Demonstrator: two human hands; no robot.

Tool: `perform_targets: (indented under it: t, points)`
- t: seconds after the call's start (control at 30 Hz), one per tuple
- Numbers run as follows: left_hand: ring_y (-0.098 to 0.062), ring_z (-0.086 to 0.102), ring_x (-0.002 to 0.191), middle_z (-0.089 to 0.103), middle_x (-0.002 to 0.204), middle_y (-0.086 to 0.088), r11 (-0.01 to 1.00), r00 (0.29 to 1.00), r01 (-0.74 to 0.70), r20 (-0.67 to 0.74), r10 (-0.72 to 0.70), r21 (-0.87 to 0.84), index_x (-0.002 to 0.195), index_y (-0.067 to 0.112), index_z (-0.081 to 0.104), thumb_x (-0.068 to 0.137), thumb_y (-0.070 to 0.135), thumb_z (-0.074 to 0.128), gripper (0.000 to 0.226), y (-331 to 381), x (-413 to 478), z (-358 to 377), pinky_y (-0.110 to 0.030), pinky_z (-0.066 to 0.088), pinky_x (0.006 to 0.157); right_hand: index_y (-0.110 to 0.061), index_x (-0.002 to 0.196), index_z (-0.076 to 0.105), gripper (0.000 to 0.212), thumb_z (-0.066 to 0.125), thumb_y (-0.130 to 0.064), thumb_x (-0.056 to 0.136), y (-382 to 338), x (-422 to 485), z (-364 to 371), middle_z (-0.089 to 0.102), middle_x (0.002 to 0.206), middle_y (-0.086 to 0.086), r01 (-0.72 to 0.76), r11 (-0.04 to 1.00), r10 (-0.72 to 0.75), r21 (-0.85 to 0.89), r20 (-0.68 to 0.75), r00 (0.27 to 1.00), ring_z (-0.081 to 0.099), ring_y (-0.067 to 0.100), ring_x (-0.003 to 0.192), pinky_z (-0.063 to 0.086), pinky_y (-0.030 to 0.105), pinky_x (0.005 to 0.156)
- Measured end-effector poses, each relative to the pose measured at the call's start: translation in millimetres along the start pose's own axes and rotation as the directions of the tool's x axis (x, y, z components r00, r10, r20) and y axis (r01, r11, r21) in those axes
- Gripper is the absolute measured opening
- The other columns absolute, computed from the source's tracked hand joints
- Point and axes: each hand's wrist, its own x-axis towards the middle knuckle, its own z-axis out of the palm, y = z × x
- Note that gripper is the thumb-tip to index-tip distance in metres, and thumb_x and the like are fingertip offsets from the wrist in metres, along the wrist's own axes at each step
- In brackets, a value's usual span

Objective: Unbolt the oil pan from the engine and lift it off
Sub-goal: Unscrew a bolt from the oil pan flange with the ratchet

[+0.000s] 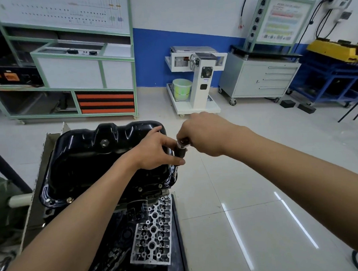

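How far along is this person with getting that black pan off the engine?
No step looks finished: the oil pan sits on the engine. In hand: the right hand and left hand hold a socket driver down at the pan's right flange. Left: bolts show along the near flange, then the lift-off.

Glossy tiled floor (249, 193); blue-banded wall (189, 39); grey cabinet (260, 79).

Left hand (155, 151), right hand (205, 134) (both bare)
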Motion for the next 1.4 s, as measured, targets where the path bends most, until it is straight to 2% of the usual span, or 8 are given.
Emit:
perform_targets:
  t: [0.13,0.27,0.4,0.57,0.7,0.9,1.13,1.4]
  points:
    - [-0.006,0.049,0.134,0.074,0.1,0.027,1.0,1.0,-0.012,-0.004,0.012,-0.019,0.087,0.044,0.073,0.078,0.041,0.086,0.016,0.4,-0.4,-0.5,-0.043,-0.003,0.127,-0.028,0.098,0.065,0.033,0.051,0.001,0.088,7.6,1.2,14.3,0.057,0.081,-0.006,0.135,0.991,-0.133,0.012,-0.106,0.985,0.053,0.025,0.077,0.045,0.038,0.071]
    - [-0.006,0.05,0.131,0.076,0.096,0.023,1.0,1.0,0.007,-0.012,-0.007,-0.024,0.083,0.039,0.074,0.077,0.042,0.086,0.014,1.1,-0.5,-0.3,-0.043,-0.001,0.127,-0.025,0.106,0.071,0.017,0.058,-0.026,0.096,29.6,-10.2,27.4,0.072,0.102,-0.007,0.019,0.974,0.03,0.227,-0.208,0.978,0.057,0.02,0.088,0.049,0.037,0.078]
    - [-0.019,0.036,0.143,0.073,0.092,0.03,0.999,0.996,0.039,-0.076,-0.039,-0.009,0.083,0.043,0.074,0.073,0.047,0.087,0.016,-0.2,0.2,4.5,-0.043,0.005,0.127,-0.027,0.085,0.064,0.02,0.057,-0.044,0.094,40.7,-24.0,32.1,0.062,0.079,-0.006,-0.117,0.98,0.142,0.162,-0.153,0.978,0.053,0.024,0.081,0.045,0.035,0.062]
    - [0.019,0.032,0.128,0.072,0.088,0.033,1.0,0.99,0.015,-0.143,-0.016,-0.014,0.084,0.037,0.077,0.071,0.048,0.087,0.02,-4.1,3.4,10.9,-0.032,0.004,0.123,-0.022,0.062,0.055,0.041,0.069,-0.056,0.081,5.9,-45.6,29.2,0.055,0.067,-0.004,-0.193,0.933,0.199,0.303,0.009,0.98,0.058,0.022,0.071,0.031,0.027,0.05]
    - [-0.013,0.053,0.128,0.072,0.084,0.03,0.998,0.991,0.006,-0.132,0.003,0.068,0.087,0.038,0.076,0.076,0.034,0.087,0.016,-4.4,4.7,10.6,-0.043,0.007,0.126,-0.02,0.055,0.048,0.049,0.065,-0.058,0.08,-38.8,-51.4,31.3,0.046,0.054,-0.003,-0.185,0.886,0.207,0.425,-0.006,0.978,0.046,0.014,0.05,0.029,0.028,0.046]
    - [-0.013,0.047,0.136,0.075,0.098,0.025,1.0,0.998,-0.018,-0.058,0.019,0.02,0.095,0.034,0.078,0.079,0.04,0.086,0.019,-3.8,2.6,3.9,-0.045,0.001,0.126,-0.015,0.046,0.05,0.048,0.078,-0.037,0.079,-17.9,-47.7,16.4,0.037,0.035,-0.005,-0.21,0.839,0.136,0.501,0.182,0.974,0.038,0.013,0.039,0.031,0.02,0.04]
    - [-0.004,0.045,0.137,0.074,0.103,0.027,0.999,0.999,-0.027,0.042,0.028,-0.021,0.098,0.037,0.078,0.081,0.038,0.085,0.018,-4.3,3.6,-2.4,-0.045,-0.007,0.126,-0.016,0.077,0.068,0.012,0.063,-0.01,0.087,22.1,-30.5,6.5,0.056,0.061,-0.001,-0.147,0.981,0.126,0.125,0.16,0.979,0.056,0.019,0.054,0.047,0.029,0.05]
    - [0.01,0.057,0.117,0.073,0.104,0.029,0.996,0.993,-0.082,0.078,0.085,-0.04,0.093,0.043,0.074,0.083,0.036,0.083,0.015,-0.9,2.5,-12.4,-0.04,-0.005,0.126,-0.028,0.134,0.062,0.059,0.046,0.007,0.089,35.7,20.7,28.5,0.049,0.151,-0.006,0.043,0.994,-0.03,0.097,-0.122,0.992,0.051,0.025,0.13,0.046,0.04,0.098]
